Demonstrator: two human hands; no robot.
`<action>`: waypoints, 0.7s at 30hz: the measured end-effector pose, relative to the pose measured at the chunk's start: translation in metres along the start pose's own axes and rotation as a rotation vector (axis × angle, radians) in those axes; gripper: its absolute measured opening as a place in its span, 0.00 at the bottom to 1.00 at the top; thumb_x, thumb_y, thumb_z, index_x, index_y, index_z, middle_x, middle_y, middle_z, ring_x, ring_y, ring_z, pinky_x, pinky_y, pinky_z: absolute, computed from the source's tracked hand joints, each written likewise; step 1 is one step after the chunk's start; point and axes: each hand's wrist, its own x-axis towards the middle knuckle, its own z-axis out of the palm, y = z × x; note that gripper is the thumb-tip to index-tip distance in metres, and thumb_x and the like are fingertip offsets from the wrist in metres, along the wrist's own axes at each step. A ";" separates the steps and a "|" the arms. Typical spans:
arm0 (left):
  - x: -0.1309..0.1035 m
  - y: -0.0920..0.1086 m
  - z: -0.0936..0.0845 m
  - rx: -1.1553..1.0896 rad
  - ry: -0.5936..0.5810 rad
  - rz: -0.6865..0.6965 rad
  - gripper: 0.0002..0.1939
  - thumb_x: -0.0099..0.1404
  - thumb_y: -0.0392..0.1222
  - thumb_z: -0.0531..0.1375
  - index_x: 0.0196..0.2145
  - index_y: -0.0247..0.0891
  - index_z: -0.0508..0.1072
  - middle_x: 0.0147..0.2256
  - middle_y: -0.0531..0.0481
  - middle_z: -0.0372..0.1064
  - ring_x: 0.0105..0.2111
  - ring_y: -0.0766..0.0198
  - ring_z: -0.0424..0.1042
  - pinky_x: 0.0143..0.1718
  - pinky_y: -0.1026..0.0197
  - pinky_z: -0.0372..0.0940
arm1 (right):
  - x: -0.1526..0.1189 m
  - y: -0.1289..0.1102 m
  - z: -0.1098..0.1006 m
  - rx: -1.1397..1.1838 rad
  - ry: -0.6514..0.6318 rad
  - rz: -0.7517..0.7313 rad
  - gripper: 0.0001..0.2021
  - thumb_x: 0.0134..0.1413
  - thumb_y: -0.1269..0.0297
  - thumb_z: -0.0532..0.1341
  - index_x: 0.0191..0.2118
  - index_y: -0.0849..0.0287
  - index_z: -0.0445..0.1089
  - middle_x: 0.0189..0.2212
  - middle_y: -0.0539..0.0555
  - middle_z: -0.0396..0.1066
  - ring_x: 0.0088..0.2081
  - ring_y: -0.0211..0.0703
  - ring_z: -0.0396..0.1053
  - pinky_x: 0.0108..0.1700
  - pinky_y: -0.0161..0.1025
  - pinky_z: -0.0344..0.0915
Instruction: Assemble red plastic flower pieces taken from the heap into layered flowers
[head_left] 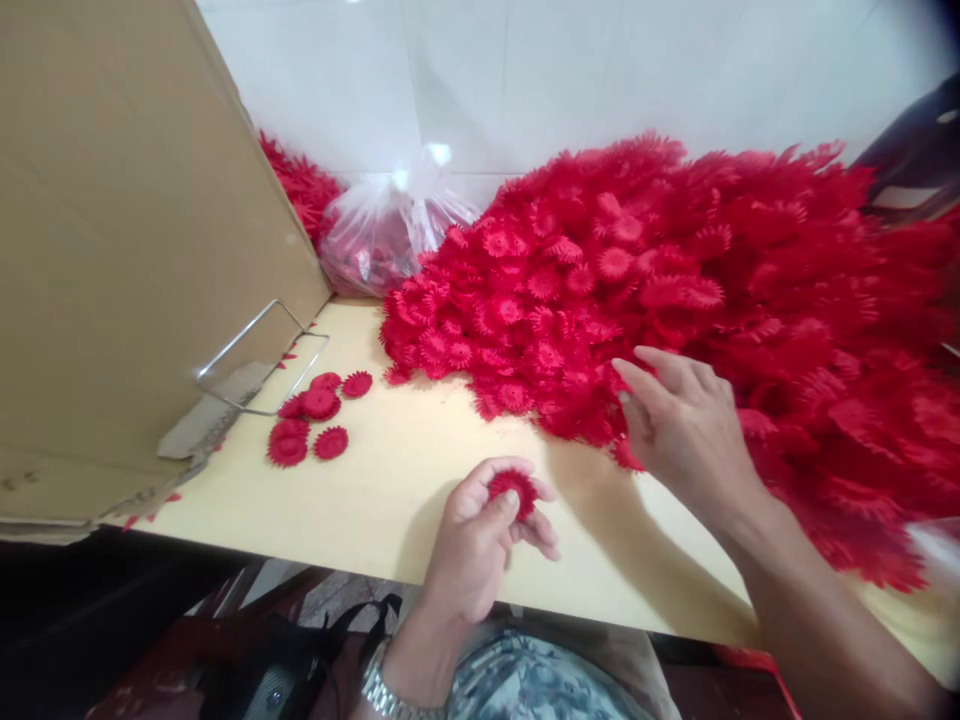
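Note:
My left hand (474, 545) pinches a red flower-shaped disc (506, 488) with a toothed rim between thumb and fingers, just above the table's front part. My right hand (684, 415) reaches over the near edge of a large pile of similar red flower discs (600, 270). Its thumb and fingers point left and are a little apart, with nothing visible between them. Farther left on the table, several red flower discs (321, 403) lie in a small loose group, some overlapping.
A tall cardboard panel (150, 220) stands at the left, with a bent metal wire frame (238, 343) near its foot. A tied clear plastic bag (375, 235) with red contents leans by the white wall (465, 80). The pale yellow table (360, 500) ends close to my body.

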 end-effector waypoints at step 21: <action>0.000 -0.016 -0.004 0.213 0.101 -0.030 0.25 0.54 0.62 0.59 0.21 0.35 0.64 0.12 0.58 0.59 0.06 0.76 0.52 0.06 0.72 0.43 | -0.012 -0.071 -0.016 0.808 -0.216 0.059 0.09 0.56 0.70 0.55 0.25 0.59 0.66 0.17 0.47 0.65 0.19 0.34 0.63 0.22 0.31 0.57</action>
